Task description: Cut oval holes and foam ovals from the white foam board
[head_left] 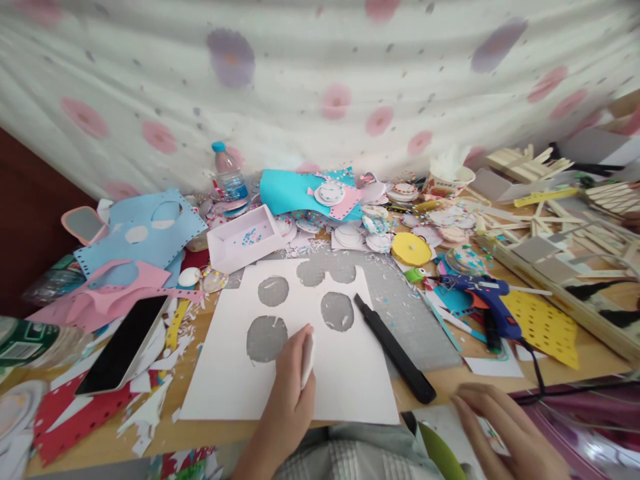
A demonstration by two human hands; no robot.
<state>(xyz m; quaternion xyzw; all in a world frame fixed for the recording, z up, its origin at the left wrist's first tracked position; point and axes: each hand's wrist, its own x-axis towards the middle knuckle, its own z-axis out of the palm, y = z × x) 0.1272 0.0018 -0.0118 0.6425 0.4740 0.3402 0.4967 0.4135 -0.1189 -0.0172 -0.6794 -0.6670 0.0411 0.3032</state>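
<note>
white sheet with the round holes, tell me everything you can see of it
The white sheet looks like stiff paper or thin card, lying flat over the grey mat and wooden table. Five roundish, rough-edged holes show, grey visible through them; two are at its far edge. The black cutter lies across its right edge. The left hand, holding a white piece, hides part of it; contact is unclear.

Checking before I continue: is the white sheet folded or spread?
Spread: the white sheet lies flat, partly over the gray mat, no fold visible.
</note>
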